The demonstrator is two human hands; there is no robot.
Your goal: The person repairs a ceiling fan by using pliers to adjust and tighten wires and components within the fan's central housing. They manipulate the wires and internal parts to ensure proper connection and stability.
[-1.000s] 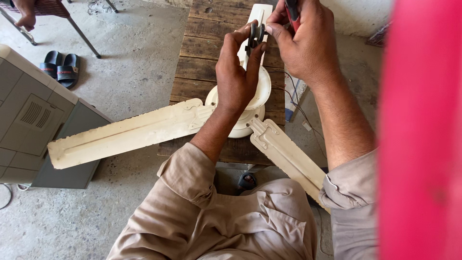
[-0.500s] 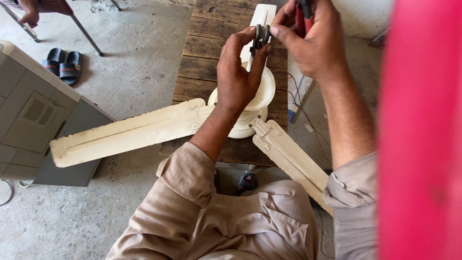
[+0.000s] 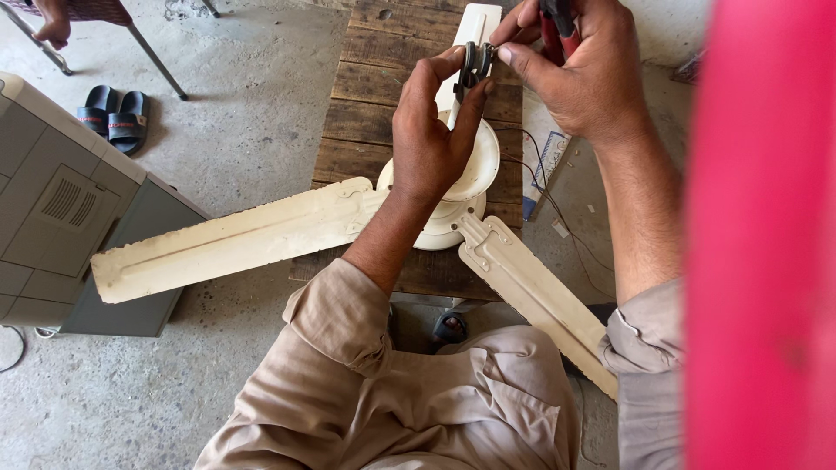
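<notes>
Small dark part [image 3: 473, 65] is pinched by left hand [image 3: 431, 139] fingers; right hand [image 3: 579, 74] pinches it too, red-handled tool [image 3: 557, 22] tucked in. Best kept steady over the fan [image 3: 453, 196].

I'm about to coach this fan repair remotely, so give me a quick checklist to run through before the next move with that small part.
1. Small dark metal part pinched by left hand fingertips: ok.
2. Right hand touches the same part while holding a red-handled tool: ok.
3. Ceiling fan resting on wooden table: ok.
4. Loose wires beside the fan hub, clear of both hands: ok.
5. Part's fit or condition: cannot tell, too small.
</notes>
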